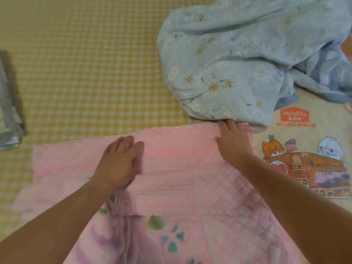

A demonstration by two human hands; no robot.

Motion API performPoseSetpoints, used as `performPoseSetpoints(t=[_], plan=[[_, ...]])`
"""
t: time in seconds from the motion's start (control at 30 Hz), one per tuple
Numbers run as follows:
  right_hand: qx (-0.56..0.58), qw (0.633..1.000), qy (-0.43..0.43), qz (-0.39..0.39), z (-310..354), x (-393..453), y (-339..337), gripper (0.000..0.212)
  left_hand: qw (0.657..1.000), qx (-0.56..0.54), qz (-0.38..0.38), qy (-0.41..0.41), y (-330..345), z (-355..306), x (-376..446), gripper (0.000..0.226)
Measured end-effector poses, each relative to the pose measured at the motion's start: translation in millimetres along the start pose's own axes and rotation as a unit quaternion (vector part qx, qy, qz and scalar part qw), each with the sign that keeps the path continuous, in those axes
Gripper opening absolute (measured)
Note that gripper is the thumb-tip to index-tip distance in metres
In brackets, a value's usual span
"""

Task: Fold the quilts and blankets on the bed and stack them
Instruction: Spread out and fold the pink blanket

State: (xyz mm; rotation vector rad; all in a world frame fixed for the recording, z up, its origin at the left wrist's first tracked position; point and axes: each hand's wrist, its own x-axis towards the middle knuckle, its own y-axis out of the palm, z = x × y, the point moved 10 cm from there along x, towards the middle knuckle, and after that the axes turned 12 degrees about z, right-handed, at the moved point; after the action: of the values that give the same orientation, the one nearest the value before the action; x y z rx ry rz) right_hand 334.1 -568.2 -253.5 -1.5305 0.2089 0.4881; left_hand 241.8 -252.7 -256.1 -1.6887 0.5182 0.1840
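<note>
The pink quilt (171,168) lies partly folded on the bed (85,63), its quilted side up and a flowered side showing near the bottom edge. The left hand (120,162) presses flat on its middle, fingers straight and close together. The right hand (234,143) lies flat at the far right corner, fingers spread, fingertips touching the crumpled blue quilt (238,54). A cartoon blanket (314,159) lies right of it, and a folded grey stack (9,111) sits at the left edge.
</note>
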Motion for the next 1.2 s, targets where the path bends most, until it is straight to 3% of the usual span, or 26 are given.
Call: performPoseSetpoints(t=[0.07,0.17,0.27,0.37,0.43,0.5,0.6,0.77,0.93,1.0,1.1,1.13,1.2], plan=[[-0.066,0.998,0.02,-0.002,-4,8,-6,0.057,0.997,-0.027,0.013,-0.067,1,40,8,0.052],[-0.101,0.993,-0.04,-0.043,14,-4,-13,0.049,0.988,-0.013,0.071,-0.138,5,92,9,0.06],[-0.116,0.991,-0.038,-0.047,6,-14,-12,0.032,0.994,0.026,0.016,-0.101,-6,78,6,0.068],[-0.141,0.988,0.043,-0.038,-30,-16,-19,0.046,0.997,0.03,0.004,-0.075,-3,54,8,0.067],[-0.16,0.985,0.052,-0.03,-41,-16,-22,0.045,0.996,0.018,0.012,-0.09,-3,52,10,0.062],[-0.164,0.985,0.038,-0.033,-42,-14,-28,0.03,0.993,-0.001,0.013,-0.113,-4,57,10,0.054],[-0.103,0.99,0.052,-0.086,-46,-7,-49,0.014,0.992,-0.023,0.012,-0.125,-5,62,14,0.038],[0.007,0.987,0.127,-0.1,-61,6,-50,0.019,0.989,-0.024,0.022,-0.146,-11,75,34,0.013],[-0.018,0.981,0.16,-0.111,-56,-1,-44,0.017,0.98,-0.044,0.024,-0.19,-13,76,42,0.006],[-0.096,0.982,0.064,-0.148,-22,-8,-47,0.022,0.985,-0.001,0.007,-0.175,-14,70,39,0.013],[-0.119,0.975,-0.178,-0.051,42,-7,-16,0.03,0.99,0.041,-0.004,-0.132,-11,65,36,0.025],[-0.107,0.975,-0.195,-0.007,47,0,-7,0.033,0.992,0.038,0.022,-0.12,-9,67,35,0.031],[-0.061,0.987,-0.141,0.055,37,22,-3,0.056,0.988,0.015,0.117,-0.098,-6,72,31,0.04]])
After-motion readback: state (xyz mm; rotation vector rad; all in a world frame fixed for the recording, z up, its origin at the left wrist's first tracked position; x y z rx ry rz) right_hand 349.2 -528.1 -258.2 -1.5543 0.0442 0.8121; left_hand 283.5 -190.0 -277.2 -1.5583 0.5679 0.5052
